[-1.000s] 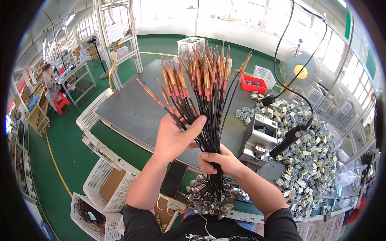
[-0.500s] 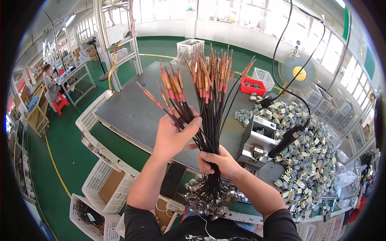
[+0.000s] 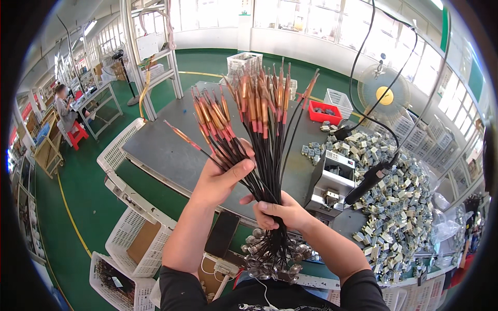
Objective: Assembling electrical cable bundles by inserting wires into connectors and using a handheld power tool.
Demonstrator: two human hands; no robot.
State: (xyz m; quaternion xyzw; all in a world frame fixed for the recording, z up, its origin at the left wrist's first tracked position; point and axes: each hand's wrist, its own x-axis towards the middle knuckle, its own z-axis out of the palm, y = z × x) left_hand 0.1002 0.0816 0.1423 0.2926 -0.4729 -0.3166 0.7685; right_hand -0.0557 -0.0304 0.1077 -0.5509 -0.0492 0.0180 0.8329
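A large bundle of black cable assemblies stands upright before me, with copper-coloured tubes and pink-red sleeves at the upper ends. Round silvery metal parts hang clustered at the lower ends. Low on the bundle, my right hand is wrapped round the gathered black cables. Higher up and to the left, my left hand grips a smaller group of the same cables, its thumb pressed across them. That group fans out to the left, apart from the main bunch. One cable leans farther left than the others.
Right of the bundle, a metal bench device stands beside a big heap of small metal-and-cream parts. A red bin, a fan and white crates surround the grey table. A person sits far left.
My left hand has shifted slightly left and down, and more cables now spread leftward with it. The right hand keeps its grip in nearly the same place.
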